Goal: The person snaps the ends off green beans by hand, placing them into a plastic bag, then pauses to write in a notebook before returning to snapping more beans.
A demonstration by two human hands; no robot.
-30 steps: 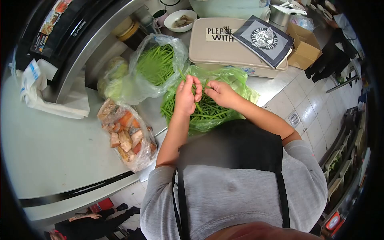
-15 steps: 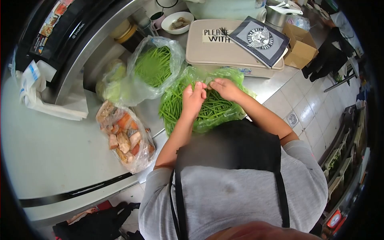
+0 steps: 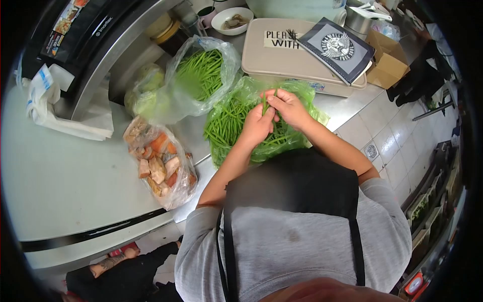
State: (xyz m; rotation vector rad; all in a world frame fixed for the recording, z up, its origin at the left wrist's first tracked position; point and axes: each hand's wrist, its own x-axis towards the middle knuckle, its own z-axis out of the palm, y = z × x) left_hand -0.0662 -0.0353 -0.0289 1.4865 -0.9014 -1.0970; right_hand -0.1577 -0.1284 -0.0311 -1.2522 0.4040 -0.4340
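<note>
The left hand (image 3: pixel 258 126) and right hand (image 3: pixel 291 108) pinched green beans (image 3: pixel 264 103) in their fingertips above a green plastic bag (image 3: pixel 249 86); beyond them sat a lidded container (image 3: pixel 274 61) (labelled, partly, "WITH").

Left hand (image 3: pixel 258 124), right hand (image 3: pixel 291 108), both holding green beans (image 3: pixel 264 103), green bag (image 3: pixel 306 92) beneath

The brushed, softly glossy metal counter (image 3: pixel 190 136) contrasts with a smooth, matt beige rectangular plastic box (image 3: pixel 274 53) and crinkled, shiny translucent green plastic bag (image 3: pixel 308 95).
</note>
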